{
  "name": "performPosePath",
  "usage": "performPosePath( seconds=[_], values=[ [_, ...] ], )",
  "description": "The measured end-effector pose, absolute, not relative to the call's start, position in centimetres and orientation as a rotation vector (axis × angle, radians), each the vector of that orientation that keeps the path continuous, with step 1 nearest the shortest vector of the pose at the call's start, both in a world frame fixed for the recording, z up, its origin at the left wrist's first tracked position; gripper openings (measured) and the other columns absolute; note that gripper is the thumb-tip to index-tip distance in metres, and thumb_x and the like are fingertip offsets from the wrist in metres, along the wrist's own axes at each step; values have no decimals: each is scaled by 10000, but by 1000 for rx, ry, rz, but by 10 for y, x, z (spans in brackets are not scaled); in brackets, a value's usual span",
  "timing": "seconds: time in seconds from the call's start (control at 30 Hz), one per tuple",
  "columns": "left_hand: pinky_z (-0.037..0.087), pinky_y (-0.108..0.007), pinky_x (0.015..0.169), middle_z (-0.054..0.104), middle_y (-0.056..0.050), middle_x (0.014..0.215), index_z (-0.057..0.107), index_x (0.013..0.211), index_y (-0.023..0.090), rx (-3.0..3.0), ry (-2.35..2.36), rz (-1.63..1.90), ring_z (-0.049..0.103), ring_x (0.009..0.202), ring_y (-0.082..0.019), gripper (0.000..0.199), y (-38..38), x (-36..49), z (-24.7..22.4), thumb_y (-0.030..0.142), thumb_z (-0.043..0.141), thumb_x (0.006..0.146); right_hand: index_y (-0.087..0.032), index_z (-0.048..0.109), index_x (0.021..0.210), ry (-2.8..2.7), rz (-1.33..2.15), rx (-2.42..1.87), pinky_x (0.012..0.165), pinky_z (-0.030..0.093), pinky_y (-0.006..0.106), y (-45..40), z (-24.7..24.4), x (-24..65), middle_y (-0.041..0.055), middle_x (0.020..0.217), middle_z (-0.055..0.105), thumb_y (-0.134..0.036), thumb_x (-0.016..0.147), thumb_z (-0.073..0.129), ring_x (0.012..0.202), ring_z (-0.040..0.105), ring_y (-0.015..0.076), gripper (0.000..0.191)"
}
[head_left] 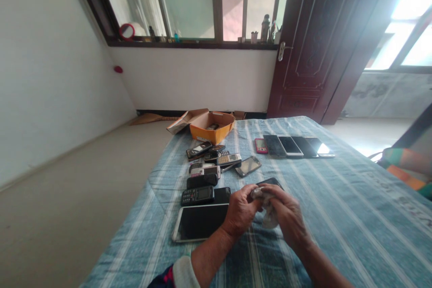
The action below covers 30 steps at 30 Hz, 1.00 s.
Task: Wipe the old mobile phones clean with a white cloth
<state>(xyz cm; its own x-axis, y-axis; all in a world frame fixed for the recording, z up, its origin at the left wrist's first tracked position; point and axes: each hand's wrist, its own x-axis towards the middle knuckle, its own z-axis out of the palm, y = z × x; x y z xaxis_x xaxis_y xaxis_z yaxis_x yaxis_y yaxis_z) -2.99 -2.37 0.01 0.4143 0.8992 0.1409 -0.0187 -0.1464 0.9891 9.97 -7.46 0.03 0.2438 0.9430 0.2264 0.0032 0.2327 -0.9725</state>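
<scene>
Over the blue striped cloth, a dark phone (272, 182) shows its far end beyond my fingers. My left hand (241, 210) is closed round its near left side, fingers bent. A crumpled pale cloth (270, 217) hangs from my right hand (286, 210), whose fingers press it against the phone. Most of the phone is hidden behind both hands. Just left of my left hand lies a white tablet with a black screen (200, 222), partly covered by my wrist. A keypad phone (197, 195) rests above the tablet.
Several old phones (205, 170) lie in a pile left of centre, with a grey phone (249, 166) beside them. An open orange box (213, 133) stands behind. At the back right, a red phone (261, 146) and several flat phones (290, 146) form a row on the tablecloth (337, 202).
</scene>
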Motion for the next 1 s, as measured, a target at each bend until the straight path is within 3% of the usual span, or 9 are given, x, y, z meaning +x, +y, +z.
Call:
performPosePath(
  seconds=[0.2,0.33,0.63,0.83,1.0],
  values=[
    [465,-200,614,637,14,738,673,850,158,1587,929,1124,578,672,-127,165,-25,-31,2,234,651,705,-197,631,1217,-1119,897,-1245,928,447,349,-77,10,99,70,1181,662,-383,790,586,1091,586,245,468],
    [458,-197,609,628,22,710,667,844,164,1680,991,1180,568,642,-117,131,-26,-31,6,220,610,740,-144,603,1222,-994,847,-1363,886,470,374,-74,9,94,102,1107,681,-469,731,650,1004,620,256,590],
    [486,-213,710,666,-1,817,664,885,167,1732,962,1186,616,752,-138,169,-27,-31,2,150,600,729,-162,691,960,-1003,1085,-1170,683,459,257,-78,23,90,46,878,701,-386,740,687,787,607,176,314],
    [512,-241,723,671,-36,896,676,984,166,1728,842,1113,633,790,-165,235,-29,-32,8,259,653,769,-144,714,896,-903,1125,-1161,590,420,244,-74,19,101,28,751,672,-362,671,724,668,563,152,314],
    [513,-276,795,678,-73,967,685,1016,160,1713,850,1142,639,892,-193,254,-25,-34,6,301,526,878,-153,728,903,-915,1101,-1192,577,416,235,-73,19,105,9,717,656,-340,674,713,649,543,140,297]
  ],
)
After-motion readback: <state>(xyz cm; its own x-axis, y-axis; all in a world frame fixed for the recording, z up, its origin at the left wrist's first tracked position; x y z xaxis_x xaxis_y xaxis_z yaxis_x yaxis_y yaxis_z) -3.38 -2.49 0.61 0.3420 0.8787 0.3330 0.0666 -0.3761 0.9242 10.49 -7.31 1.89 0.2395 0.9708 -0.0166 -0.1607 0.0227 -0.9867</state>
